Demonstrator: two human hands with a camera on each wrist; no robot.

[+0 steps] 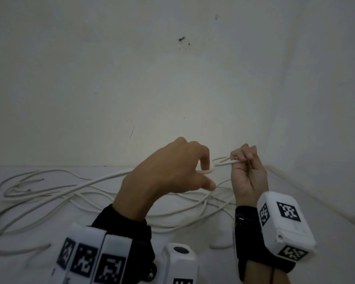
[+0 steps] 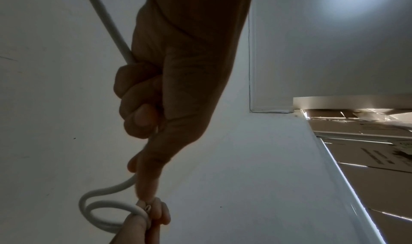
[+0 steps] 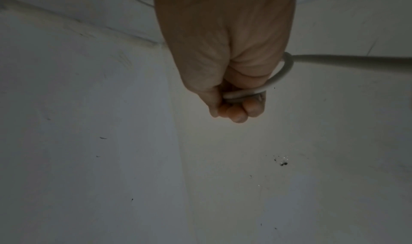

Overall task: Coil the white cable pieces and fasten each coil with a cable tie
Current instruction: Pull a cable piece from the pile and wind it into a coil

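**Both hands on a small coil of white cable**

The right hand (image 1: 248, 175) has its fingers curled into a fist round a small coil (image 2: 104, 214) of the cable (image 1: 223, 161), pinching the loops together at one side; in the left wrist view the cut end shows between its fingertips (image 2: 159, 210). The left hand (image 1: 168, 171) grips the same cable just beside it, thumb and forefinger pinched on the strand where it leaves the coil, the other fingers folded over the length that runs back past the wrist (seen best from the left wrist). Both hands are raised above the bench (image 1: 193, 240), close to each other.

Below them, more white cable pieces (image 1: 49, 193) lie loose and tangled across the bench, spreading well out to the left. A white wall (image 1: 172, 78) with a few dark marks stands behind. Each wrist carries a white block with black-and-white square markers over a dark cuff.
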